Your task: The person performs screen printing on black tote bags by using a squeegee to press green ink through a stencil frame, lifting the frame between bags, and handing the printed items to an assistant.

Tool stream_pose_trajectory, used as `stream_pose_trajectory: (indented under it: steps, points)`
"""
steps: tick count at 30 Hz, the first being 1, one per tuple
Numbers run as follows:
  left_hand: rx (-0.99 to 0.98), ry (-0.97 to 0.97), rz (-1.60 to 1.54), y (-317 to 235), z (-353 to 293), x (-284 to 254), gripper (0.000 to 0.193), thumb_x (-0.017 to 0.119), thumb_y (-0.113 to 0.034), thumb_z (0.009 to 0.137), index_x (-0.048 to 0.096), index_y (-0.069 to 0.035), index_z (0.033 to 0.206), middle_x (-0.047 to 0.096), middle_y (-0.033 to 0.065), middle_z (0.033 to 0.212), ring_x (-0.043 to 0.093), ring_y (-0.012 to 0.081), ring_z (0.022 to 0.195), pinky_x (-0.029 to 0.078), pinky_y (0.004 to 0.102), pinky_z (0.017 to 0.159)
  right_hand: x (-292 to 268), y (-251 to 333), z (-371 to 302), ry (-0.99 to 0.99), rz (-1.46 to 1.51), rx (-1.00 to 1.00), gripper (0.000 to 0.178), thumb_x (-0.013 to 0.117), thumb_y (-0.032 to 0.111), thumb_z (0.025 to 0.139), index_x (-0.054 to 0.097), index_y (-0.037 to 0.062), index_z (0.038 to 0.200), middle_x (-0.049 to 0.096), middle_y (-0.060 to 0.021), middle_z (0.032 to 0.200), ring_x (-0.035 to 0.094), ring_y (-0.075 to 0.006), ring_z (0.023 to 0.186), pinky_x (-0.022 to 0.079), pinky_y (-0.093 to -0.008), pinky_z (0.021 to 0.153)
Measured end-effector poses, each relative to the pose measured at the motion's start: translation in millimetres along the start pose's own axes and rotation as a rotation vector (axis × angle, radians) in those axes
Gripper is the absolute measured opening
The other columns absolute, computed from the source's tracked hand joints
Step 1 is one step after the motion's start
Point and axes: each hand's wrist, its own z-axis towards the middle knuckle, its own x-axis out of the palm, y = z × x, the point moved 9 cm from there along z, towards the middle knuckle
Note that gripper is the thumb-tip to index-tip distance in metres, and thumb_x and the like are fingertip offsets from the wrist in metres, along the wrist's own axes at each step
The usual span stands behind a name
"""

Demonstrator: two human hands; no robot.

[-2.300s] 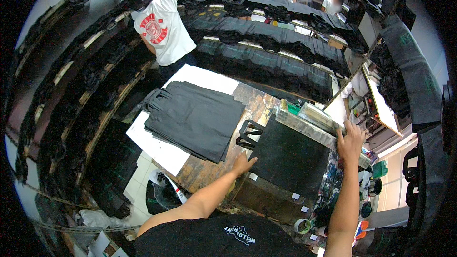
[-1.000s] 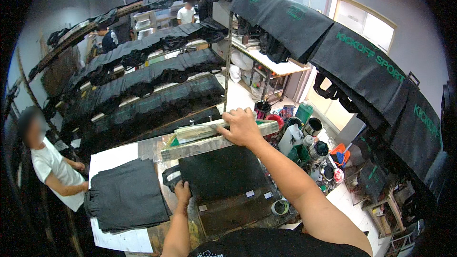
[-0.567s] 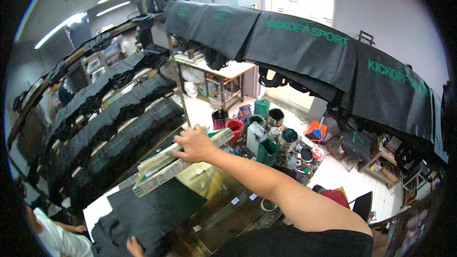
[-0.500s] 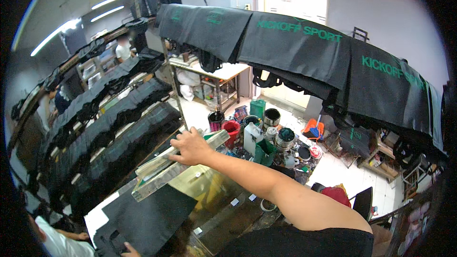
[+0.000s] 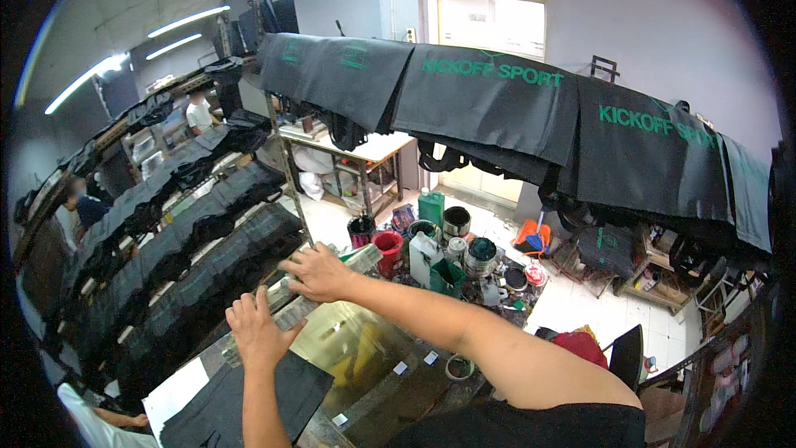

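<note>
A pale, ink-stained screen-printing frame (image 5: 365, 260) stands tilted over the worktable, running from lower left to upper right. My right hand (image 5: 322, 274) has its fingers curled over the upper edge. Left of it, my left hand (image 5: 255, 330) lays its fingers over the same edge, with the thumb out to the right. My palms and fingers hide part of the frame. Below it, nearer to me, a flat black fabric panel (image 5: 207, 402) lies partly behind my left forearm. Right of the panel is a shiny yellowish surface (image 5: 348, 348).
Paint cans, a red bucket (image 5: 388, 253), a white jug (image 5: 424, 259) and a green container (image 5: 448, 278) crowd the floor beyond. Black printed panels (image 5: 489, 108) hang on a rack across the back. More drape over racks (image 5: 191, 282) at left. Another person's arm (image 5: 123, 419) shows lower left.
My left hand has risen from the black panel at the lower edge onto the frame beside my right hand. The frame sits slightly lower and further left in view.
</note>
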Motion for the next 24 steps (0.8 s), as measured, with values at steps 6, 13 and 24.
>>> stream_pose_trajectory:
  steps: [6, 13, 24]
  points:
    - [-0.031, 0.002, -0.015, 13.2, -6.5, -2.8, 0.1, 0.089, -0.058, 0.06, 0.054, -0.002, 0.135, 0.052, 0.0137, 0.111, 0.049, 0.0319, 0.105, 0.036, 0.0453, 0.101, -219.3, -71.2, -5.6, -0.448, -0.613, 0.273, 0.084, 0.054, 0.063, 0.093, 0.044, 0.0024, 0.151, 0.042, -0.0185, 0.158, 0.024, -0.0398, 0.153, 0.009, -0.068, 0.121]
    - [-0.018, -0.008, -0.048, 2.2, 0.5, -1.5, 0.103, 0.09, -0.055, 0.059, 0.05, -0.003, 0.139, 0.052, 0.0133, 0.111, 0.048, 0.0321, 0.106, 0.036, 0.0452, 0.101, -332.6, -229.0, -54.8, -0.298, -1.212, 0.703, 0.084, 0.032, 0.064, 0.103, 0.036, 0.0003, 0.157, 0.031, -0.0207, 0.164, 0.02, -0.0347, 0.156, 0.005, -0.0704, 0.12]
    - [0.011, -0.026, -0.02, 5.0, -2.2, -2.2, 0.101, 0.087, -0.06, 0.062, 0.052, -0.002, 0.138, 0.052, 0.0126, 0.107, 0.048, 0.0315, 0.103, 0.035, 0.0445, 0.1, -323.8, -233.9, -60.1, -0.24, -1.196, 0.629, 0.081, 0.032, 0.063, 0.104, 0.035, 0.0027, 0.157, 0.033, -0.0223, 0.163, 0.022, -0.0372, 0.155, 0.004, -0.0729, 0.119]
